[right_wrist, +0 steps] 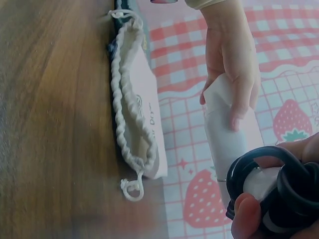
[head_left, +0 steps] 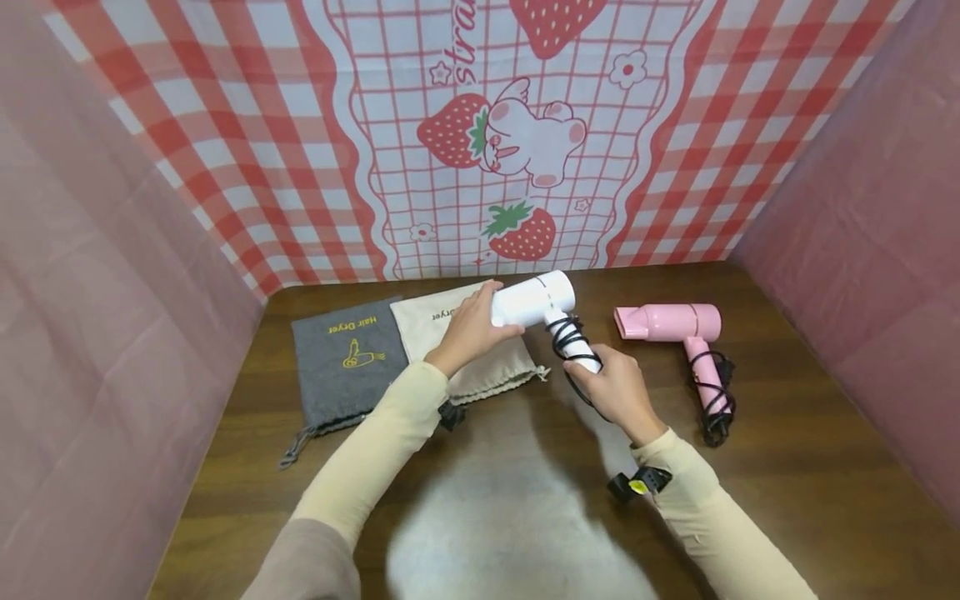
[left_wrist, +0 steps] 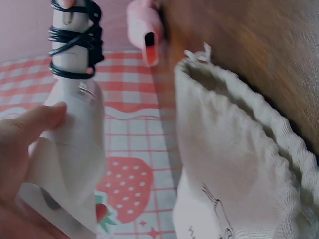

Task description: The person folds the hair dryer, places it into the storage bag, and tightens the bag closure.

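A white hair dryer [head_left: 528, 301] is held up between both hands, its black cord [head_left: 567, 337] wound round the handle. My left hand [head_left: 474, 329] grips the nozzle end of the barrel, with the thumb along the side in the left wrist view. My right hand [head_left: 617, 385] holds the lower end of the handle over the cord. Behind and below the left hand lies a cream drawstring bag [head_left: 495, 367], its gathered mouth facing the near side and slightly parted in the right wrist view [right_wrist: 130, 99].
A pink hair dryer [head_left: 667, 322] with a black cord round its handle lies on the wooden table [head_left: 810, 467] at the right. Left of the cream bag is a grey drawstring bag [head_left: 348, 367] printed "Hair Dryer". A checked strawberry cloth [head_left: 300, 167] hangs at the back.
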A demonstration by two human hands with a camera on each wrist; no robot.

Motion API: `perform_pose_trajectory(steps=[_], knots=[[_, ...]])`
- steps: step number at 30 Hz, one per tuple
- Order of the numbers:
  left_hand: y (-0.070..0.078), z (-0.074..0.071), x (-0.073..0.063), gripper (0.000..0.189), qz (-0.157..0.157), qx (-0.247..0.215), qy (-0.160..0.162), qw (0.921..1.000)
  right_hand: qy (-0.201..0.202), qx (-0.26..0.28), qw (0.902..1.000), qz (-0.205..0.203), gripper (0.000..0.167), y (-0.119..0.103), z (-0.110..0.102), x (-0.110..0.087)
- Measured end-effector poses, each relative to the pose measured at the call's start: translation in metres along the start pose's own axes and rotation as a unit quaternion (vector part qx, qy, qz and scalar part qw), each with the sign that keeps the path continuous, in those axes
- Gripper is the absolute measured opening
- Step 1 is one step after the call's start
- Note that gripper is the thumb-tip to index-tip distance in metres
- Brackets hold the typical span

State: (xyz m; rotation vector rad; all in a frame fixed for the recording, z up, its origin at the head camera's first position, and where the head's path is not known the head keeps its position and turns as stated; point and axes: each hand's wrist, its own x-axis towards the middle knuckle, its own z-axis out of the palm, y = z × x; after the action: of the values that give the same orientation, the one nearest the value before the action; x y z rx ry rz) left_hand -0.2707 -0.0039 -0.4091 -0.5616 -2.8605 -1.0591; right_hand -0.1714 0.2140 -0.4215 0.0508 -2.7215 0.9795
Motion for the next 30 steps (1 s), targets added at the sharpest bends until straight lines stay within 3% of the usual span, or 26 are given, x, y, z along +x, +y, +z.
perform_pose_trajectory(steps=[5,10,16,21,27,30], knots=[[0.001,-0.008,-0.012,0.091,-0.014,0.003,-0.013,0.9998,-0.007,0.008,0.9999,-0.014,0.032,-0.005,-0.001,-0.004],[0.000,-0.011,-0.025,0.086,-0.025,-0.004,-0.011,0.9996,-0.017,0.016,0.9992,-0.031,0.031,-0.008,0.001,-0.010],[-0.001,-0.010,-0.040,0.078,-0.026,-0.027,0.011,0.9992,-0.024,0.019,0.9978,-0.059,0.030,-0.008,0.001,-0.015],[-0.001,-0.008,-0.052,0.079,-0.051,-0.046,0.031,0.9972,-0.029,0.017,0.9966,-0.075,0.028,-0.006,0.001,-0.017],[-0.002,-0.004,-0.063,0.077,-0.060,-0.062,0.070,0.9938,-0.041,0.023,0.9965,-0.069,0.031,-0.004,0.003,-0.019],[-0.003,-0.003,-0.066,0.077,-0.061,-0.067,0.082,0.9925,-0.057,0.038,0.9967,-0.042,0.034,-0.005,0.003,-0.019]])
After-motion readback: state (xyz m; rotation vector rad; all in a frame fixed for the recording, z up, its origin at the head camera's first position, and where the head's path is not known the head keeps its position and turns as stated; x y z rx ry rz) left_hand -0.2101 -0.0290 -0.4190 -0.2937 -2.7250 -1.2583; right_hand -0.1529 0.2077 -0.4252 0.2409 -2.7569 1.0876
